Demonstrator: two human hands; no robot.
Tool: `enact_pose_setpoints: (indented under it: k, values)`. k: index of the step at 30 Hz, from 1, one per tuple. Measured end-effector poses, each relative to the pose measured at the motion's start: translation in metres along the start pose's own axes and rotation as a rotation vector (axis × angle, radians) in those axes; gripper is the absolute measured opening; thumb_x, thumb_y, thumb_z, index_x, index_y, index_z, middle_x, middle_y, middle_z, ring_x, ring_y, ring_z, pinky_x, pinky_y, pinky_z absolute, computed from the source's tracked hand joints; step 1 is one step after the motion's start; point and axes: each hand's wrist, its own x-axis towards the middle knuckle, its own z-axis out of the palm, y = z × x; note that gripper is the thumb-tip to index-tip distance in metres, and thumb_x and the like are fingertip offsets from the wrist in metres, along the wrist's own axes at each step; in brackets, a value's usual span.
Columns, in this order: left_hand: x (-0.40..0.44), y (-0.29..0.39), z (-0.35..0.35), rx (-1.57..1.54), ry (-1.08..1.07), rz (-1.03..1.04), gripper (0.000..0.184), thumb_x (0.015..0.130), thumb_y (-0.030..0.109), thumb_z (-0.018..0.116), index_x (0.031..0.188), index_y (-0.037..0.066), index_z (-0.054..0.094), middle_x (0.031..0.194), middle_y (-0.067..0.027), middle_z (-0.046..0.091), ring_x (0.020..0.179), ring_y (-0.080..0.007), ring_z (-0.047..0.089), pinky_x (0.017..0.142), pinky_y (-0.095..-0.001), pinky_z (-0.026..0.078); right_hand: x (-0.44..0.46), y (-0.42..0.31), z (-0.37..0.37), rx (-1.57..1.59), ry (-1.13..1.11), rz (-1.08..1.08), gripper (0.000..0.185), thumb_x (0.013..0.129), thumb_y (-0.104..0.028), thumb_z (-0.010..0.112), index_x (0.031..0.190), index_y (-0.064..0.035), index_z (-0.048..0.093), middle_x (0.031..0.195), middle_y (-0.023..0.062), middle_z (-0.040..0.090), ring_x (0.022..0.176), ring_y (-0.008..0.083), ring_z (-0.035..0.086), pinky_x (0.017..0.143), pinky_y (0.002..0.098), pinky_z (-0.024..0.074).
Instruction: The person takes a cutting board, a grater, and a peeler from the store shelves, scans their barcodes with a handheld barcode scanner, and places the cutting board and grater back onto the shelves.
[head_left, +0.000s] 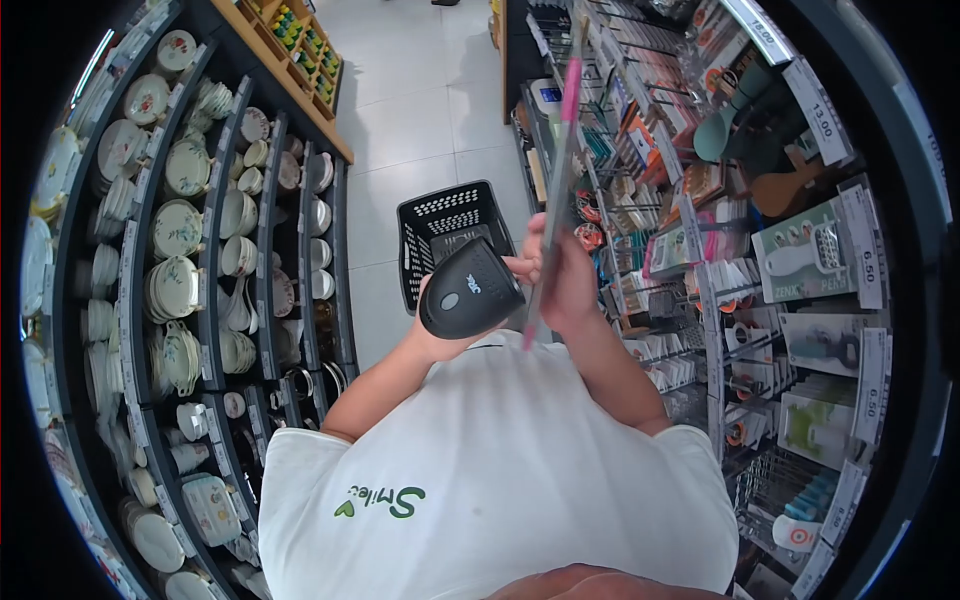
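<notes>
Black device: in the head view, a black, rounded plastic handheld device (470,295) with a grey oval and pale lettering is sitting in front of the white shirt's (520,450) neckline, left of the pack.
Pink-ended pack: a long, thin, flat pack with pink ends (556,190) is standing nearly edge-on and slightly blurred, its long axis running away from the shirt, close beside the device's right side.
Nearer hand: the right hand (568,275) is gripping the pack near its lower half, fingers closed around the edge and fingertips pointing towards the device.
Left hand: the left hand (440,343) is holding the device from below, elbow bent; its fingers are mostly hidden.
Basket: a black perforated plastic basket (405,240) is lying beyond both hands.
</notes>
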Motion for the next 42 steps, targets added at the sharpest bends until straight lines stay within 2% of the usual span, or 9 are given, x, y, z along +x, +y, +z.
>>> enact_pose_setpoints:
  k: [3,4,6,10,24,32,35,38,42]
  values:
    - [0.014,0.022,-0.001,-0.525,-0.022,-0.228,0.032,0.077,-0.008,0.062,0.109,-0.002,0.059,0.105,-0.0131,0.064,0.091,-0.0181,0.063,0.079,-0.0315,0.052,0.016,0.015,-0.033,0.460,-0.607,0.230,0.042,0.093,-0.032,0.048,0.117,0.0022,0.045,0.074,0.0076,0.050,0.059,0.0165,0.051,0.060,0.0290,0.0436]
    - [0.011,0.018,0.006,-0.250,0.237,-0.305,0.031,0.083,0.017,0.064,0.106,-0.003,0.058,0.092,-0.0086,0.060,0.079,-0.0135,0.056,0.073,-0.0302,0.046,0.015,0.016,-0.022,0.539,-0.686,0.280,0.054,0.088,-0.045,0.052,0.114,0.0022,0.045,0.068,0.0044,0.045,0.056,0.0137,0.046,0.055,0.0273,0.0378]
    - [0.014,0.013,0.006,-0.425,0.440,-0.330,0.025,0.084,0.009,0.060,0.106,-0.004,0.058,0.093,-0.0086,0.060,0.079,-0.0133,0.056,0.073,-0.0293,0.046,0.012,0.018,-0.019,0.628,-0.712,0.389,0.062,0.084,-0.055,0.051,0.107,0.0015,0.045,0.066,0.0028,0.042,0.055,0.0131,0.043,0.055,0.0276,0.0368]
    - [0.018,0.011,-0.001,-0.428,0.479,-0.320,0.031,0.083,-0.002,0.061,0.113,0.001,0.055,0.105,-0.0119,0.063,0.079,-0.0142,0.061,0.070,-0.0293,0.053,0.002,0.009,-0.001,0.568,-0.699,0.443,0.056,0.084,-0.053,0.049,0.099,0.0005,0.043,0.063,0.0019,0.039,0.052,0.0116,0.040,0.052,0.0254,0.0329]
    - [0.018,0.020,-0.005,-0.340,0.372,-0.320,0.019,0.084,0.003,0.060,0.102,0.000,0.056,0.088,-0.0098,0.061,0.075,-0.0154,0.056,0.067,-0.0293,0.046,0.005,0.025,-0.007,0.567,-0.854,0.518,0.054,0.083,-0.049,0.052,0.102,0.0016,0.046,0.065,0.0049,0.046,0.048,0.0113,0.038,0.046,0.0252,0.0287]
    - [0.019,0.030,-0.016,-0.299,0.332,-0.290,0.017,0.084,0.000,0.058,0.101,0.000,0.057,0.087,-0.0092,0.062,0.075,-0.0153,0.057,0.065,-0.0289,0.047,0.000,0.026,-0.026,0.398,-0.755,0.504,0.067,0.081,-0.062,0.047,0.095,0.0036,0.049,0.059,0.0057,0.047,0.046,0.0124,0.042,0.044,0.0247,0.0301]
    - [0.026,0.047,-0.036,-0.070,0.268,-0.260,0.022,0.079,-0.002,0.063,0.101,-0.001,0.057,0.087,-0.0084,0.063,0.077,-0.0146,0.059,0.066,-0.0280,0.048,-0.004,0.018,-0.032,0.322,-0.705,0.574,0.071,0.073,-0.065,0.054,0.097,0.0014,0.048,0.064,0.0033,0.043,0.053,0.0123,0.038,0.051,0.0254,0.0285]
    - [0.050,0.071,-0.058,0.300,0.263,0.050,0.021,0.062,0.001,0.068,0.080,-0.004,0.058,0.067,-0.0101,0.061,0.056,-0.0159,0.057,0.057,-0.0277,0.046,-0.005,0.021,-0.043,0.342,-0.655,0.605,0.074,0.072,-0.067,0.053,0.097,0.0030,0.048,0.064,0.0052,0.045,0.053,0.0137,0.039,0.051,0.0257,0.0297]
    - [0.066,0.108,-0.058,0.354,0.210,-0.030,0.021,0.061,0.001,0.069,0.079,-0.004,0.058,0.066,-0.0128,0.060,0.056,-0.0250,0.058,0.057,-0.0308,0.046,-0.007,0.020,-0.042,0.344,-0.660,0.551,0.077,0.072,-0.068,0.051,0.098,0.0045,0.048,0.065,0.0072,0.046,0.054,0.0147,0.040,0.052,0.0257,0.0311]
